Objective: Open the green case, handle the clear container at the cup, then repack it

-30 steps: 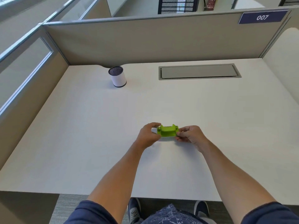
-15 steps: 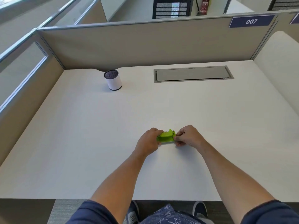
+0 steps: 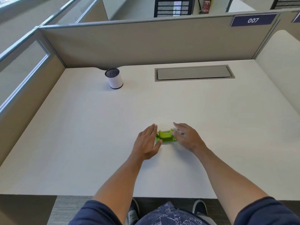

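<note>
Green case (image 3: 165, 136) on the desk (image 3: 81, 143) between flat, spread left hand (image 3: 146, 142) and right hand (image 3: 186, 137), neither gripping; partition sign (image 3: 253, 20) reads "007".

left hand (image 3: 146, 142), right hand (image 3: 188, 138), fingers spread

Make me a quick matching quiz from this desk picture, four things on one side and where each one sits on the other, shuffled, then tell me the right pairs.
Things:
1. green case
2. white cup
3. grey cable hatch
4. 007 sign

Places:
A. set flush into the desk, far right of centre
B. on the desk between the two open hands
C. on the partition, upper right
D. standing far left, near the partition

Pairs: 1-B, 2-D, 3-A, 4-C
</note>
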A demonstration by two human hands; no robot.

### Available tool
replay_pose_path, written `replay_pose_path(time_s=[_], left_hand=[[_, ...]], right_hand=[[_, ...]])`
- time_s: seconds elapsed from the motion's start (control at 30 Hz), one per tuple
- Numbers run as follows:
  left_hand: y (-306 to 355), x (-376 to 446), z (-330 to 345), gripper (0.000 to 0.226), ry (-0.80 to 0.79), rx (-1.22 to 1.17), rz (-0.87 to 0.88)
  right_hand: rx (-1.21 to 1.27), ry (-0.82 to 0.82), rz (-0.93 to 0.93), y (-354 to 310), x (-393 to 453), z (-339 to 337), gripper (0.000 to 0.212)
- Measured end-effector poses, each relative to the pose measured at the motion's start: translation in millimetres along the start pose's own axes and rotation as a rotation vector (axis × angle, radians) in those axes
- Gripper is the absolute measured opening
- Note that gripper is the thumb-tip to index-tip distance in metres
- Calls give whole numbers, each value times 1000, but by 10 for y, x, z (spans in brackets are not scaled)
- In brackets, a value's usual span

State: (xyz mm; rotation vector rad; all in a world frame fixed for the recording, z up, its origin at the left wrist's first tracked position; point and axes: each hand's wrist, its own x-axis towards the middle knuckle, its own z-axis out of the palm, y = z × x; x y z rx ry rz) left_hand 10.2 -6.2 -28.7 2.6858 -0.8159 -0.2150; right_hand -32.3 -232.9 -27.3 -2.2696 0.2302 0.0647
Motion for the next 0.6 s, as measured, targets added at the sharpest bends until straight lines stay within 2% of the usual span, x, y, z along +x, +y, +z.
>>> replay_pose_path(time_s=[0.1, 0.3, 0.53, 0.6], left_hand=[[41, -28, 24, 63, -13, 56, 21], [28, 59, -38, 56, -53, 148, 66], [46, 56, 14, 56, -63, 165, 47], [72, 41, 26, 61, -51, 191, 43]], right_hand=[[-73, -28, -81, 13, -56, 72, 45], [-128, 48, -144, -20, -139, 146, 41], [-198, 92, -189, -20, -170, 187, 43], [-288, 122, -187, -20, -171, 165, 49]])
